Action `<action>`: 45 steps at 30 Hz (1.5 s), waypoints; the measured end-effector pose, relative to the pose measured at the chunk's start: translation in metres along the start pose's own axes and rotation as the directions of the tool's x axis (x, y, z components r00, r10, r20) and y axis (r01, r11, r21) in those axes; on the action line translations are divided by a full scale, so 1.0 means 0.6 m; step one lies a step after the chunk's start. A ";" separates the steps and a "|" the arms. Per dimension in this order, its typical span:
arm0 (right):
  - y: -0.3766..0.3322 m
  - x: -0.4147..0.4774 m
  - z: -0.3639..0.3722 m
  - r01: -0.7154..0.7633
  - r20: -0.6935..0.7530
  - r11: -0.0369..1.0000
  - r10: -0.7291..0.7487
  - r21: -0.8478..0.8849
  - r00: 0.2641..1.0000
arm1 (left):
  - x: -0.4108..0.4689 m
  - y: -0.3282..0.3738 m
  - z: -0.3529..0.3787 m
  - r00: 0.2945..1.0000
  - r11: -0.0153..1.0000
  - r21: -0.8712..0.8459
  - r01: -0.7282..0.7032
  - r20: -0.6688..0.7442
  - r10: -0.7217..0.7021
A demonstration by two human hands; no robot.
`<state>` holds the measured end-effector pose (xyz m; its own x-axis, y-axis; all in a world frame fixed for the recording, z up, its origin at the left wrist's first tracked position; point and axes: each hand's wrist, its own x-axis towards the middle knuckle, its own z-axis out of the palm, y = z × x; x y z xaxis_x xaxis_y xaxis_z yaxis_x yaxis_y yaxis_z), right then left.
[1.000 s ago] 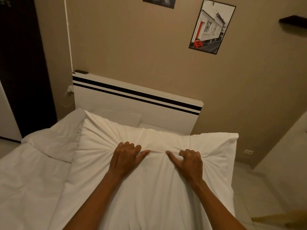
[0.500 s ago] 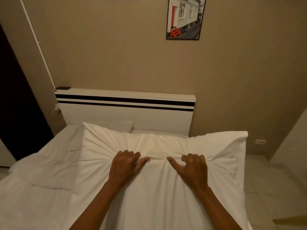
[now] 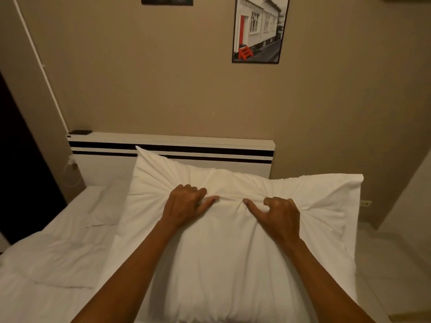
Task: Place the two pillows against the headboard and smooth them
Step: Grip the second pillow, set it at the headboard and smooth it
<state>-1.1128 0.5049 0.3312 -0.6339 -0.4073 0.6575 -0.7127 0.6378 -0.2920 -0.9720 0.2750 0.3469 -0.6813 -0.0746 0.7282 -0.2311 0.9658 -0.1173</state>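
Observation:
A large white pillow (image 3: 233,252) is held up over the bed, its far edge bunched into folds. My left hand (image 3: 184,203) grips that edge left of centre and my right hand (image 3: 279,215) grips it right of centre, fingers curled into the fabric. The pillow's top left corner overlaps the white headboard (image 3: 233,144) with two black stripes. A second, flatter white pillow (image 3: 105,206) lies on the mattress at the left, close to the headboard, partly hidden behind the held pillow.
A rumpled white duvet (image 3: 46,264) covers the bed's left side. A small dark object (image 3: 80,132) rests on the headboard's left end, with a cable and socket (image 3: 71,163) below. Framed pictures (image 3: 258,29) hang on the beige wall. Tiled floor (image 3: 391,264) lies at the right.
The held pillow has risen and moved toward the headboard, now overlapping its stripes. Both hands keep the same grip. The view has swung to face the headboard squarely.

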 end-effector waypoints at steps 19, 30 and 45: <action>-0.115 0.274 0.354 -0.152 0.001 0.980 0.153 -0.132 0.988 | 0.172 -0.352 0.317 0.998 0.996 -0.083 -0.041 -0.040 0.038; 0.015 0.277 0.448 -0.138 0.128 0.988 0.146 -0.070 0.981 | 0.150 -0.290 0.451 0.998 0.994 -0.105 0.030 0.052 -0.025; 0.250 0.330 0.634 -0.004 0.307 0.994 -0.031 0.111 0.951 | 0.164 -0.169 0.653 0.938 0.971 0.097 0.217 0.253 -0.235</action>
<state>-1.4597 0.2714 0.1535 -0.6733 -0.6075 0.4215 -0.7393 0.5631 -0.3694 -1.2875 0.0724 0.1658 -0.7610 -0.3599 0.5398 -0.4398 0.8978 -0.0214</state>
